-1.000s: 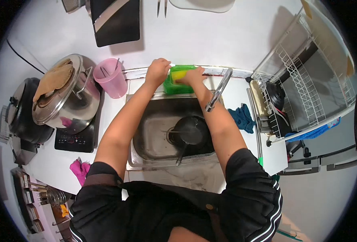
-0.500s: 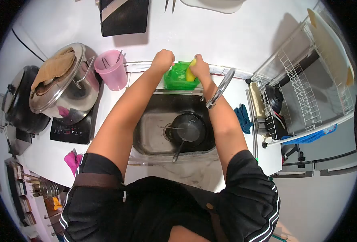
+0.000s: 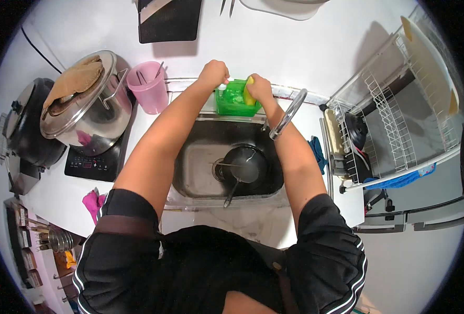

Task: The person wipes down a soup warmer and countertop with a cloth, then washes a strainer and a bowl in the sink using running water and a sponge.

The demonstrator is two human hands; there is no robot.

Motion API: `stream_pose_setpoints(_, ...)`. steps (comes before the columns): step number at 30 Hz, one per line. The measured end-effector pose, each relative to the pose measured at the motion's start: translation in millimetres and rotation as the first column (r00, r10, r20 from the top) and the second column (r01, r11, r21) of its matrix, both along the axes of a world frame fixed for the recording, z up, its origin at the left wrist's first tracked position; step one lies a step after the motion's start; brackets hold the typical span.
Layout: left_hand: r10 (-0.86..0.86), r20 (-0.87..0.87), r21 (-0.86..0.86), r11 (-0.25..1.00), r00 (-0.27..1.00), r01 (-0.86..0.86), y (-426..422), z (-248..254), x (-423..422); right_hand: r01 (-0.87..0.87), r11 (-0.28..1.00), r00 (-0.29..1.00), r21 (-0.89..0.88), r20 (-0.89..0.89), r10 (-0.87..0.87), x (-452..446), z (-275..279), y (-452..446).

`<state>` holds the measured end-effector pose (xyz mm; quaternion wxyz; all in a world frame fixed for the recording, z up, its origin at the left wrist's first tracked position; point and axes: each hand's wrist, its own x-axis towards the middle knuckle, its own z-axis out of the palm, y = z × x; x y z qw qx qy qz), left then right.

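Head view: the two hands meet at the back of the sink [image 3: 195, 165], beside a green container [image 3: 237, 110] that stands just behind the basin. The right hand [image 3: 260, 88] is clamped on a yellow sponge [image 3: 249, 94], which it holds tilted at the right-hand part of the container. The left hand [image 3: 214, 74], its fingers curled inward, is at the container's left rim; a small white object [image 3: 222, 87] shows just below it, and whether the hand grips this cannot be told. A dark round pan [image 3: 250, 172] lies in the right part of the basin, near the drain, with a dark handle [image 3: 230, 197] directed toward the person. A curved metal faucet [image 3: 290, 114] overlaps the right forearm. On the white surface [image 3: 54, 201], to the left, stand a pink cup [image 3: 152, 100] and a lidded metal pot [image 3: 103, 125] on a black cooktop [image 3: 92, 166]; a pink cloth [image 3: 91, 205] lies nearer the person. To the right are a dark teal cloth [image 3: 317, 155] and a white wire rack [image 3: 394, 128].
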<state>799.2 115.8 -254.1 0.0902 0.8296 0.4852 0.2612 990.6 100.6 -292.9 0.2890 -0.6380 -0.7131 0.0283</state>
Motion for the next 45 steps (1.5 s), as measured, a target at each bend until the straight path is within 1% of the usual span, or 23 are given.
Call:
stream_pose_setpoints(3,0.030,0.051,-0.092,0.995,0.998,-0.026,-6.0,7.4,3.8,0.012,1.000,0.999,0.025,-0.046,-0.010,3.8,-0.9,4.0)
stream_pose_setpoints(5,0.046,0.080,-0.151,0.988,0.996,-0.033,-8.1,-1.4,4.8,0.026,0.999,0.997,0.025,-0.078,-0.024,6.3,-4.0,1.8)
stream_pose_setpoints(8,0.008,0.037,-0.121,0.993,0.999,-0.003,-2.4,-5.5,3.2,0.021,0.998,0.995,0.060,-0.094,-0.015,10.8,2.1,4.3)
stream_pose_setpoints(10,-0.041,0.067,0.018,0.999,0.997,0.040,-4.6,-7.3,-0.5,-0.032,0.992,0.993,0.125,-0.108,0.046,10.3,6.8,2.7)
stream_pose_setpoints(11,-0.040,0.064,0.016,0.999,0.997,0.039,-6.0,-4.5,0.7,-0.032,0.992,0.993,0.123,-0.111,0.046,8.4,9.1,0.1)
stream_pose_setpoints(13,0.025,0.054,-0.252,0.968,0.998,-0.011,-4.4,10.6,6.5,-0.021,0.995,0.996,0.100,-0.085,0.030,6.1,14.3,0.1)
stream_pose_setpoints(14,0.025,0.055,-0.244,0.970,0.998,-0.011,-4.2,18.4,6.5,-0.021,0.994,0.996,0.108,-0.085,0.031,5.6,16.3,4.0)
stream_pose_setpoints(16,-0.002,-0.059,-0.112,0.994,0.998,-0.005,-7.0,20.6,7.6,-0.014,0.995,1.000,0.099,-0.009,0.015,2.9,15.4,4.4)
stream_pose_setpoints(17,-0.004,-0.059,-0.123,0.992,0.998,-0.004,-5.6,19.3,7.6,-0.013,0.996,1.000,0.088,-0.010,0.014,2.1,16.2,4.6)
stream_pose_setpoints(19,0.005,0.054,-0.161,0.987,0.999,0.004,-4.7,8.7,7.6,-0.036,0.996,0.999,0.083,-0.037,0.039,2.6,13.6,2.0)
stream_pose_setpoints(20,0.004,0.052,-0.174,0.985,0.999,0.005,-4.4,2.7,7.4,-0.034,0.997,0.999,0.070,-0.040,0.037,2.2,12.3,-0.4)
stream_pose_setpoints(22,-0.009,0.022,-0.058,0.998,1.000,0.010,-1.1,-1.7,4.4,-0.037,0.994,0.999,0.099,-0.032,0.040,0.5,16.8,-1.1)
stream_pose_setpoints(23,-0.005,0.020,-0.063,0.998,1.000,0.006,0.1,-2.7,3.1,-0.041,0.995,0.998,0.093,-0.035,0.044,-0.1,19.4,-2.6)
stream_pose_setpoints(25,-0.050,-0.086,-0.005,0.999,0.995,0.049,-1.3,2.1,3.1,-0.032,0.998,0.996,0.049,-0.078,0.036,0.6,22.2,-4.7)
stream_pose_setpoints(29,-0.026,-0.162,-0.114,0.993,0.986,0.007,-1.3,22.4,11.6,-0.027,0.997,0.999,0.078,-0.040,0.030,0.5,30.6,-2.9)
stream_pose_setpoints(31,0.051,-0.079,-0.127,0.990,0.996,-0.061,-3.1,14.9,12.1,-0.033,0.989,0.994,0.142,-0.103,0.048,0.7,29.1,-3.0)
stream_pose_setpoints(35,0.029,-0.035,-0.075,0.997,0.999,-0.032,-4.3,7.2,9.0,-0.066,0.982,0.993,0.178,-0.083,0.082,0.2,24.2,-3.6)
stream_pose_setpoints(37,0.136,-0.144,-0.107,0.983,0.980,-0.152,-2.4,15.1,15.9,-0.064,0.990,0.994,0.127,-0.081,0.075,-0.7,24.8,-5.0)
stream_pose_setpoints(38,0.126,-0.139,-0.105,0.984,0.982,-0.141,-1.0,19.7,17.2,-0.054,0.990,0.995,0.129,-0.077,0.064,-0.4,26.1,-3.4)
stream_pose_setpoints(40,0.101,-0.111,-0.177,0.977,0.989,-0.120,-1.9,18.6,15.9,-0.080,0.970,0.992,0.231,-0.075,0.100,-0.2,20.7,-4.9)
stream_pose_setpoints(42,0.070,-0.054,-0.193,0.978,0.996,-0.080,-0.1,5.1,13.2,-0.080,0.973,0.989,0.216,-0.103,0.105,-0.4,19.9,-6.8)
stream_pose_setpoints(44,0.016,-0.069,-0.094,0.995,0.997,-0.023,-1.5,4.5,9.5,-0.055,0.973,0.990,0.226,-0.111,0.082,-2.7,22.8,-4.9)
stream_pose_setpoints(45,0.022,-0.070,-0.088,0.996,0.997,-0.028,-0.2,7.6,10.2,-0.061,0.971,0.990,0.233,-0.111,0.088,-4.1,26.0,-4.4)
